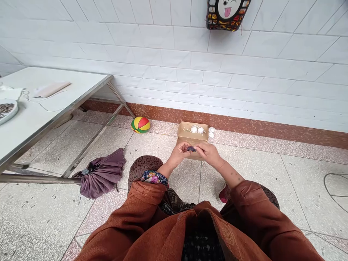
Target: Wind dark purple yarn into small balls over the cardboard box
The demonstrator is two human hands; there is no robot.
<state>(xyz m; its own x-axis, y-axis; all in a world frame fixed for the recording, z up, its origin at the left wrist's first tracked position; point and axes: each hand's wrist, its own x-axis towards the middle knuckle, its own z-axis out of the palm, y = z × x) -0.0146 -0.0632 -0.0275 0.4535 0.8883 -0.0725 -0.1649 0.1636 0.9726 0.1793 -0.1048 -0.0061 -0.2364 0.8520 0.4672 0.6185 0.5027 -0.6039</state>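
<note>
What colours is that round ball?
The round ball is yellow, red and green, shown in the head view.

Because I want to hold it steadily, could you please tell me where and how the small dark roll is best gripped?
Probably by its two ends, pinched from left and right. The small dark roll looks short and slim and lies roughly crosswise between the left hand and the right hand, so each end faces one hand. This grip should leave its ridged-looking middle uncovered.

From here, the little roll (191, 149) looks dark and ridged, held sideways between the left hand (179, 153) and right hand (208, 152).
</note>
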